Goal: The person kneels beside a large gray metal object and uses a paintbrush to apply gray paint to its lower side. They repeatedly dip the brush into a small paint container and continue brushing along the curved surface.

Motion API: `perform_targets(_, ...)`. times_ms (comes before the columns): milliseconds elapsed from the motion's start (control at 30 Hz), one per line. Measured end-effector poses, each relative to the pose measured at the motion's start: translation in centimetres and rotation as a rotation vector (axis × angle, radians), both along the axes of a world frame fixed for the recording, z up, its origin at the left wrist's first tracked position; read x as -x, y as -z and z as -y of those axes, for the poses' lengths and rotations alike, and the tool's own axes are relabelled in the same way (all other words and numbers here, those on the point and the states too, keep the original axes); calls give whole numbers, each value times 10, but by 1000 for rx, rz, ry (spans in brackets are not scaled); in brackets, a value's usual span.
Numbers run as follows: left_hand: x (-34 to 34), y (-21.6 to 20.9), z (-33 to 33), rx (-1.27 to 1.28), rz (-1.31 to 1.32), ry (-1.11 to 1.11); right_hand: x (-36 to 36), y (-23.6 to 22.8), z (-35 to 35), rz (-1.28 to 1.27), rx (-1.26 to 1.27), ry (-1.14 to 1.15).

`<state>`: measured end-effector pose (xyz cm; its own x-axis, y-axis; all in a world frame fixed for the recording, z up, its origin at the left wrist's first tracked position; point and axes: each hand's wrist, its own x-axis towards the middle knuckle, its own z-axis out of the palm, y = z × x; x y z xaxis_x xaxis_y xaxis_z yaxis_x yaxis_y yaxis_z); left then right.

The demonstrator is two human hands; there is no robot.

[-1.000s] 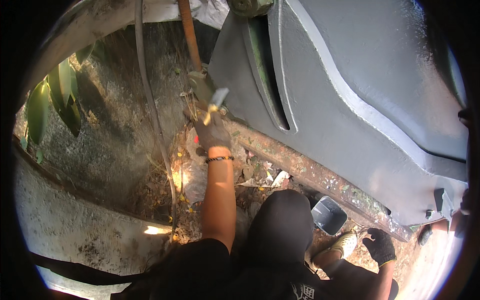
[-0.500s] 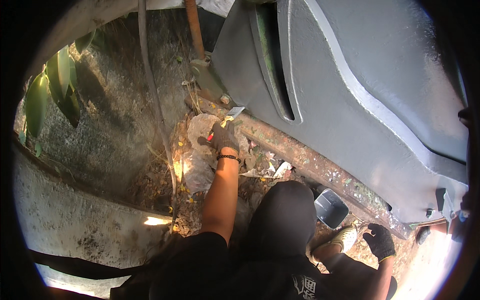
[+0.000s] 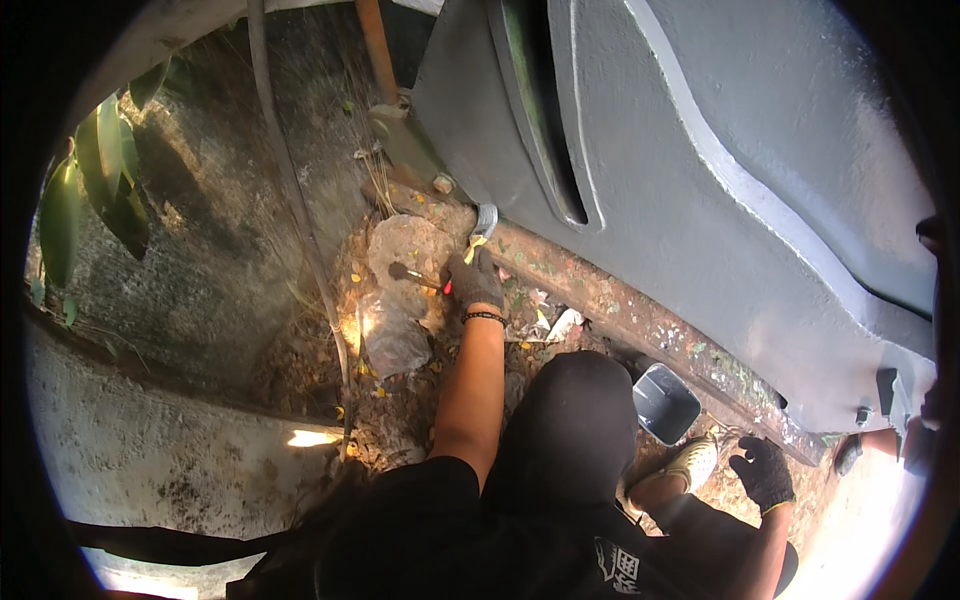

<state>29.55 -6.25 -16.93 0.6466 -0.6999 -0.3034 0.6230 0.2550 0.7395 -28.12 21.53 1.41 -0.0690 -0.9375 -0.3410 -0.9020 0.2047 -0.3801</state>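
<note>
Head view, left hand: the gloved left hand (image 3: 474, 280) has its fingers wrapped around a paintbrush (image 3: 478, 243); a dark, thin tool (image 3: 418, 277) juts out beside it.
Brush tip: grey bristles, where the rusty rail (image 3: 630, 310) borders the grey metal panel (image 3: 680, 270).
Gloved right hand (image 3: 765, 475): fingers loosely spread and released, near a pale shoe (image 3: 698, 462).
Black tub (image 3: 655, 395): between the dark-clothed knee (image 3: 570, 430) and the rail.

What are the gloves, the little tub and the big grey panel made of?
The gloves look like knitted fabric: dark, matte, one with a yellow cuff edge. The tub seems plastic: smooth, with rounded corners and a soft shine. The panel may be metal, but its shiny grey paint hides what's underneath.
</note>
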Motion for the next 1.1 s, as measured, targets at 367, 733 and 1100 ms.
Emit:
perform_targets(367, 38, -108, -13, -181, 18, -136, 10, 8, -2, -15, 161, -80)
perform_targets(733, -4, -38, 9, 172, 147, 21, -2, 3, 0, 2, 119, -56)
perform_targets(1100, 26, -9, -22, -352, 663, 173, 0, -2, 0, -8, 100, 0)
